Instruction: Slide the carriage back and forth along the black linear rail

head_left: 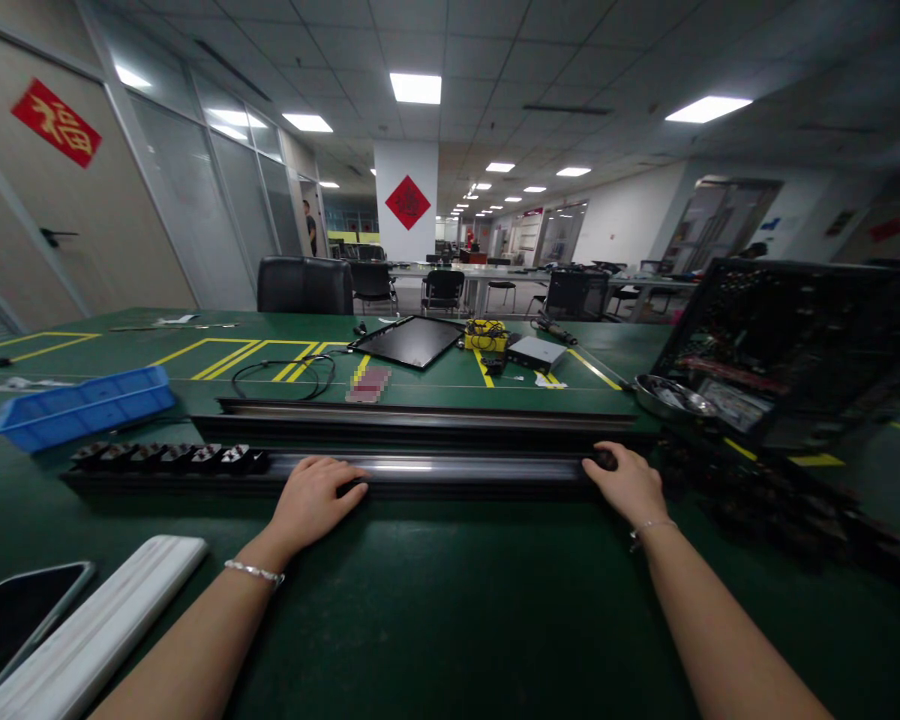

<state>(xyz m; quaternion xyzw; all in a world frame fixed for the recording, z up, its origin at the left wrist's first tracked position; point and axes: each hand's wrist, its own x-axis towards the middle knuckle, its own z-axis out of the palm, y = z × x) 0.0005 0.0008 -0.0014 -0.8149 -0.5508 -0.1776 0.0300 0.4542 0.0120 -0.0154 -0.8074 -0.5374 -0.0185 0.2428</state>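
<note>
A long black aluminium extrusion rail with a shiny top channel lies crosswise on the green workbench, close to me. My left hand rests palm down on its near edge. My right hand has its fingers curled over the rail's right end, next to a dark knob-like part. Several small black fittings sit in a row along the rail's left end. A second dark rail lies parallel just behind it. A thin bracelet circles each wrist.
Behind the rails lie a black panel, a yellow cable bundle and a silver box. A blue plastic tray is at left, a white strip and phone near left, a metal bowl and dark mesh rack at right.
</note>
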